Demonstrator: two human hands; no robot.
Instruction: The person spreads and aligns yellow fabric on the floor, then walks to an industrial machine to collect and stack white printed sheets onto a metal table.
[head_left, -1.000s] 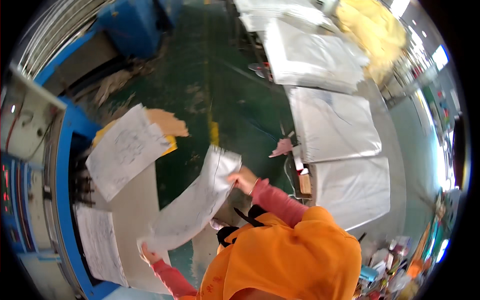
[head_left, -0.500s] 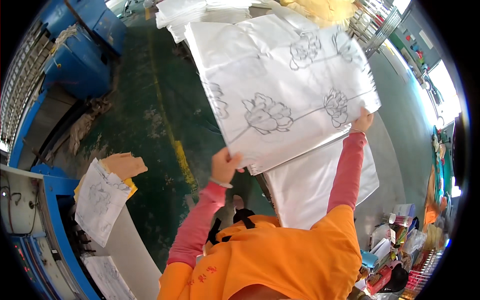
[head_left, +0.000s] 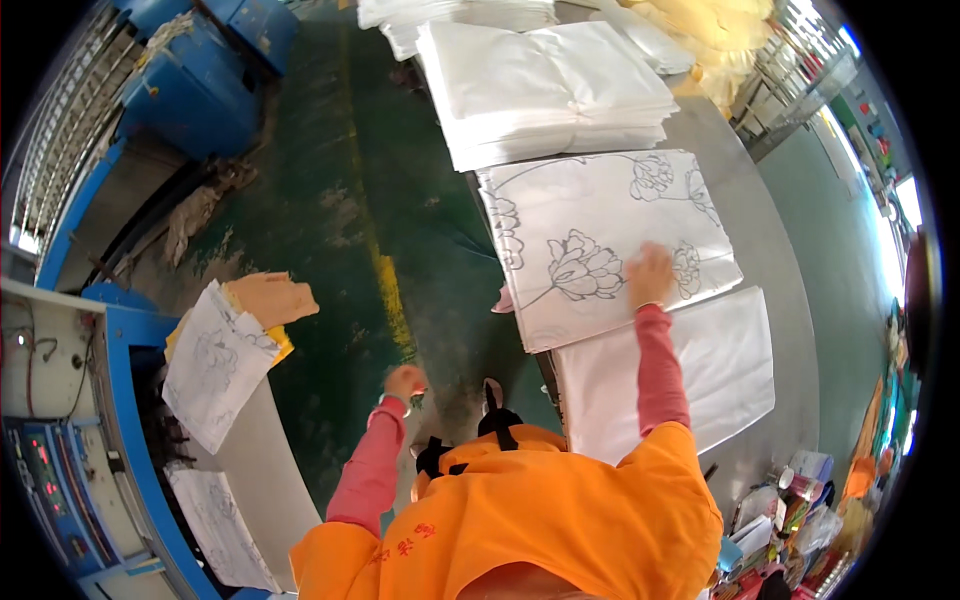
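Observation:
My right hand (head_left: 651, 276) lies on the top sheet of a stack of white cloth printed with grey flower outlines (head_left: 590, 275), its fingers laid flat and holding nothing. To the left, my left hand (head_left: 405, 382) hangs over the floor, apart from the table, with its fingers curled in and nothing seen in them. Plain white folded cloth (head_left: 670, 375) lies on the near side of the printed stack. Beyond it stands a thicker pile of plain white folded cloth (head_left: 545, 95).
At left, a blue-framed machine (head_left: 130, 400) has a pale shelf (head_left: 270, 470) bearing printed white sheets (head_left: 215, 365). Blue bins (head_left: 190, 95) stand farther back. Yellowish cloth (head_left: 715, 35) is heaped at the far right of the grey table (head_left: 770, 240). Assorted clutter (head_left: 790, 510) sits at lower right.
The printed cloth, held up by both hands before, now lies flat on the table. My left hand has let go and moved down and left; my right has shifted left onto the cloth.

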